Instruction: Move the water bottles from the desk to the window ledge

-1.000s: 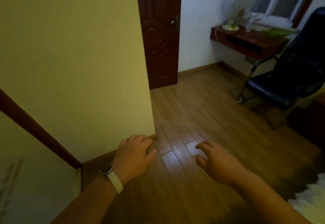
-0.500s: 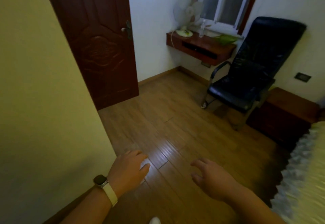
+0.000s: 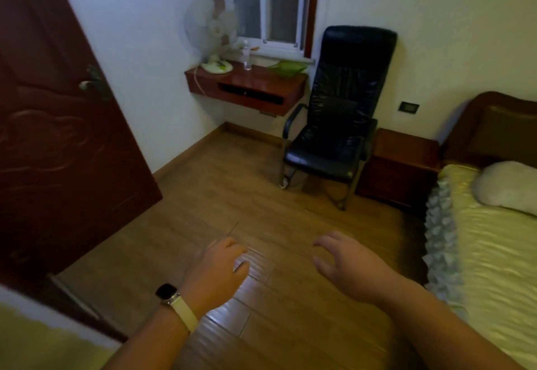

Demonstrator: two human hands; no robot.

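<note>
Nothing is held: the left hand point(image 3: 216, 273) and right hand point(image 3: 348, 268) are loosely open. One water bottle point(image 3: 247, 55) is seen on the counter point(image 3: 261, 83); the window ledge point(image 3: 279, 56) is unfilled.

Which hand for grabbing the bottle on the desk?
Probably left. Both are empty and far off, but the left hand lines up nearer the water bottle on the desk; the chair stands ahead of the right hand.
</note>
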